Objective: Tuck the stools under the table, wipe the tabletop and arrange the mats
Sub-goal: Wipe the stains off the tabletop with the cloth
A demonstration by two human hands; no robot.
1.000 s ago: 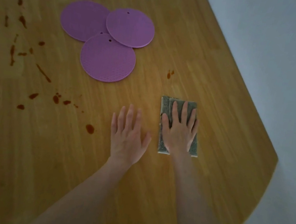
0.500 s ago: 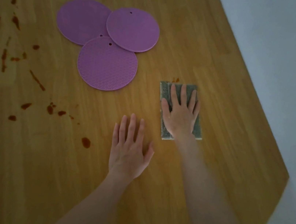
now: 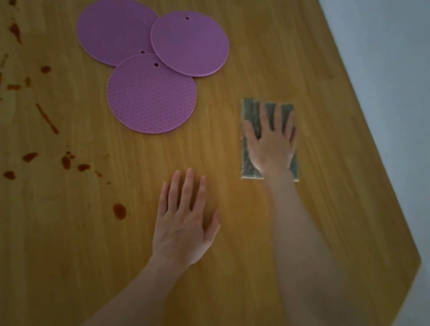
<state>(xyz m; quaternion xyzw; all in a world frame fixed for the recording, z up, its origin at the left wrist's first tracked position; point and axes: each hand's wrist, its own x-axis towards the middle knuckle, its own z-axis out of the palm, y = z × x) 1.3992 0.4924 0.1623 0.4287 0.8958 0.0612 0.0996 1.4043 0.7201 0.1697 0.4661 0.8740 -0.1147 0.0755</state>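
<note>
At the left we see red stains, then purple mats. Our left hand lies flat with straight fingers on bare wood. Our right hand, fingers spread, presses the cloth near the tabletop right edge.

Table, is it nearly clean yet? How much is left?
Not nearly. Done: no spots show on the table around the cloth. In hand: the right hand presses it flat; the left hand rests on the wood. Left: many red-brown spots on the left side, and four purple mats, three overlapping, to arrange. Stools are out of view.
</note>
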